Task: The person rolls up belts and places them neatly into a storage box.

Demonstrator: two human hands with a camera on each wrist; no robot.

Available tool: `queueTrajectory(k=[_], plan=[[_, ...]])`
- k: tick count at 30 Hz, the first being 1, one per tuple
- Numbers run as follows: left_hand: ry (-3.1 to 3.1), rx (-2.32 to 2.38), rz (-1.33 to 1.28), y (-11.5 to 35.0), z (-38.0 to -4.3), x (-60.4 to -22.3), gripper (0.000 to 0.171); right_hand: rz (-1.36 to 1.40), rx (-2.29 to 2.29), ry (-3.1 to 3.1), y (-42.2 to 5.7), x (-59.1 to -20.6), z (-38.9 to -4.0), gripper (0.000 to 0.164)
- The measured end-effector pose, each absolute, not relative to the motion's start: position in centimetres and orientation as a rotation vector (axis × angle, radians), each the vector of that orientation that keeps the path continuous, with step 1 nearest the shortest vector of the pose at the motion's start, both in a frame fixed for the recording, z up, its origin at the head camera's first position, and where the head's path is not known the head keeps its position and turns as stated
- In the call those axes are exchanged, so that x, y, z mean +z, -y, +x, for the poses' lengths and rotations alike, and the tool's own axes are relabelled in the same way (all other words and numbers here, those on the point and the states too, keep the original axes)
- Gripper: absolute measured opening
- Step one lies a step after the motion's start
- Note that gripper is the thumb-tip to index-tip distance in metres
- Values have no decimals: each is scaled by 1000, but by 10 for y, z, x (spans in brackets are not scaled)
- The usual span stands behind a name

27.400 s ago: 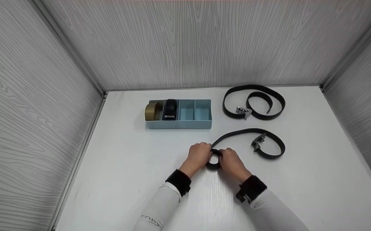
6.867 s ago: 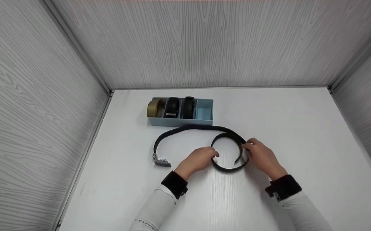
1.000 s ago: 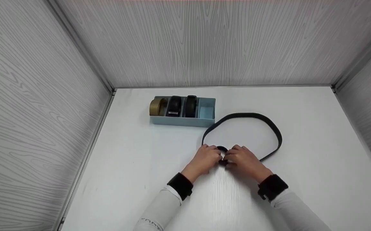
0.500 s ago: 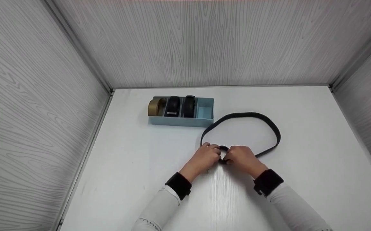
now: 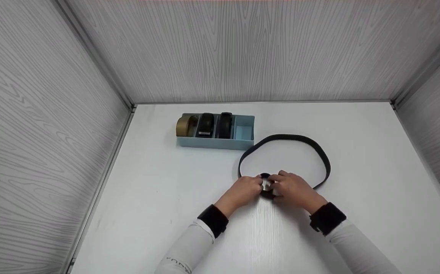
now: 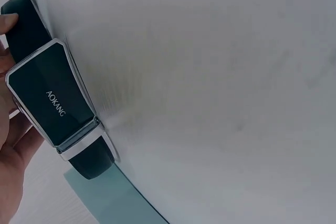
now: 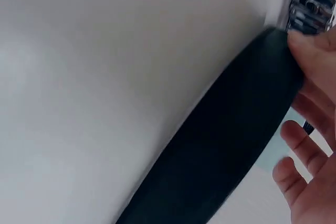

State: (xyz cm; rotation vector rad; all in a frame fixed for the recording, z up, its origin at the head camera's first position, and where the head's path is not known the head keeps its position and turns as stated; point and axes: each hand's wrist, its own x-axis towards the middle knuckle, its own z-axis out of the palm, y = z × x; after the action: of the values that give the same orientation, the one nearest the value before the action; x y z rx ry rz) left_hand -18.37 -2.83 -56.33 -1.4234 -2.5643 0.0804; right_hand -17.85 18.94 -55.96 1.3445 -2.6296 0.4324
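A black belt stands on edge on the white tabletop in a wide loop, its near end wound into a small ring between both hands. My left hand grips the ring's left side; in the left wrist view its fingers curl behind the belt's dark buckle, lettered AOKANG. On the ring's right side is my right hand. Its thumb and index finger pinch the strap in the right wrist view, other fingers loosely bent. Past them the buckle's metal back shows. Fingers partly hide the ring.
Beyond the hands stands a light-blue divided box. Its compartments hold a gold-brown coiled band, a black coil and another black coil; the rightmost compartment is empty. Grey wood-grain walls enclose the table.
Since the oldest frame, a coiled belt has come into the third compartment. The remaining belt's buckle end, earlier lying at left, is now at the hands. In the last second the fingers have shifted slightly round the ring.
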Motion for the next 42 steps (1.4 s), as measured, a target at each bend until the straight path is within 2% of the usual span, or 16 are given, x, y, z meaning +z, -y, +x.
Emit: queueTrajectory(k=[4,6,10,13,19,24,33,39,42], plan=[[2597,96,-1463,31,-187,-560,14,1376,386,2577,-197,-561,-181,30],[2597,73,-1477,32,-189,-559,9,1393,366,2546,-195,-563,-182,26],[2604,-45,-1475,33,-192,-560,12,1375,305,2497,-190,-566,-182,15],[2579,-59,-1430,33,-190,-562,13,1318,278,2505,-185,-567,-181,15],[2491,97,-1344,28,-178,-565,12,1213,410,2573,-180,-568,-175,17],[2499,98,-1328,25,-176,-565,13,1212,518,2622,-180,-569,-173,11],[2475,92,-1444,30,-185,-562,13,1190,398,2665,-198,-565,-172,31],[2475,17,-1413,33,-186,-562,12,1212,464,2599,-194,-572,-174,16],[2497,37,-1391,30,-181,-561,11,1207,522,2588,-190,-574,-172,16]])
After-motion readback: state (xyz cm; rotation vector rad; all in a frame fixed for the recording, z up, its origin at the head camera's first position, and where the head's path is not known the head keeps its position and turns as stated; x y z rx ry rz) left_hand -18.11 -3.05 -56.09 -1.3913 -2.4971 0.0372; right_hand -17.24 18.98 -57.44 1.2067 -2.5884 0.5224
